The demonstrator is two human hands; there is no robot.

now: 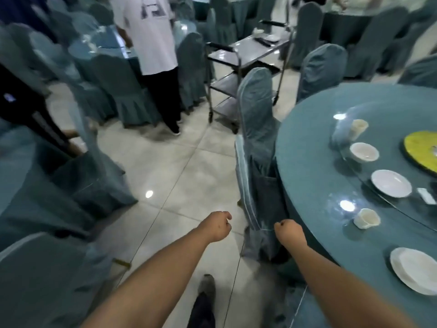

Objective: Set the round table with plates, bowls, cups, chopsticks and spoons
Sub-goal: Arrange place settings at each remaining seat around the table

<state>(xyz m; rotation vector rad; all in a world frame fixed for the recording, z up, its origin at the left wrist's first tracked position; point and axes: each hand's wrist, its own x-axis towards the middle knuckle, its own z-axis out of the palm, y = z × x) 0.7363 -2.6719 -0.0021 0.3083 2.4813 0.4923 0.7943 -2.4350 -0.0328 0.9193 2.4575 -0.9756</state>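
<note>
Reaching forward over the tiled floor, both hands are curled into loose fists and hold nothing. The left hand hangs above the bare tiles; the right hand is just beside the near skirt of a covered chair pushed up to the round table on the right. On the table's teal cloth, near the right hand, a white cup lies tilted on its side, and nearer still a plate sits at the table's edge. Further in, on the glass turntable, stand a second plate, a bowl beyond it, and an upright cup further away. A yellow disc marks the turntable's middle. Chopsticks and spoons cannot be made out for certain. Far behind the chair stands a metal trolley with shelves, and to its left a person in a white shirt among other covered chairs and tables.
</note>
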